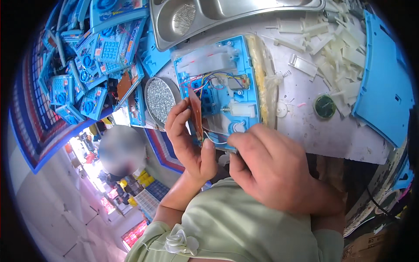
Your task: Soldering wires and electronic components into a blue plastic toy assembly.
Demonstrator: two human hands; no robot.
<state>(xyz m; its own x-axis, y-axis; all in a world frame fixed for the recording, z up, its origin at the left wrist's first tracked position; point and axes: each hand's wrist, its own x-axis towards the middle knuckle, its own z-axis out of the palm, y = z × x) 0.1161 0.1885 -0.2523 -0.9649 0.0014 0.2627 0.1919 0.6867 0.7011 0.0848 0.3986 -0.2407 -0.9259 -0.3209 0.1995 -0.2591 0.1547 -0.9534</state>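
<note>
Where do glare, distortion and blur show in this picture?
Head view: glints on the metal tray, washed-out light in the left background; head view: blue panel apparently bowed near the dark rim; head view: a round blurred patch at left.

The casing (243, 54) is light blue, the circuit board (196, 112) apparently reddish brown, the wire (214, 141) white.

white table (301, 139), steel tray (209, 22), round dish (177, 92), pale plastic parts (351, 56)

Compartmented steel tray (203, 19), scattered pale plastic parts (352, 56), coil spring (286, 74), brown cardboard (365, 249)
</note>
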